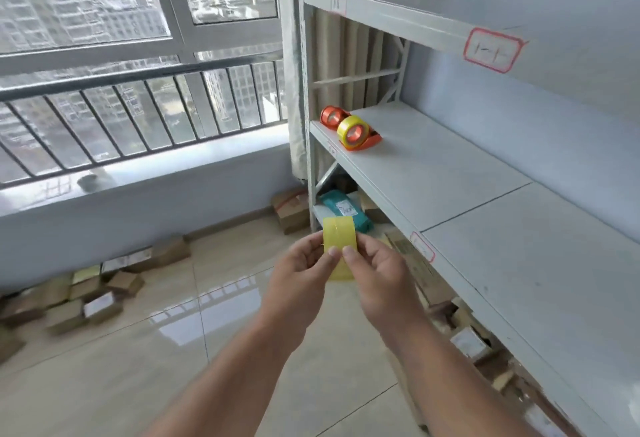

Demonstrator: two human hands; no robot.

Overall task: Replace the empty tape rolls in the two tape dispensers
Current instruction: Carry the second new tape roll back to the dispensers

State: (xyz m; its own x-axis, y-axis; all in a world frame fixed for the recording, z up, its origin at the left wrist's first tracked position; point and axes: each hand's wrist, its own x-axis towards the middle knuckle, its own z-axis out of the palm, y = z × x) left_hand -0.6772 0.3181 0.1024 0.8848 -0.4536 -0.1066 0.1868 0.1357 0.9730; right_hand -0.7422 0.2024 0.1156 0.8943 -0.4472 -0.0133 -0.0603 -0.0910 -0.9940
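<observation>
Both my hands hold a yellow tape roll (338,236) in front of me, above the floor. My left hand (300,267) pinches it from the left, my right hand (375,272) from the right, thumbs on its outer face. On the middle shelf (450,173) at the far left stand two orange tape dispensers. The nearer dispenser (360,135) carries a full yellow roll. The farther dispenser (331,117) shows an orange spool with no yellow tape visible.
The grey metal shelving unit (502,263) runs along my right, with an upper shelf (433,13) above. Cardboard boxes (86,294) lie on the tiled floor below the window, and parcels (346,209) sit under the lowest shelf. A railing (138,90) spans the window.
</observation>
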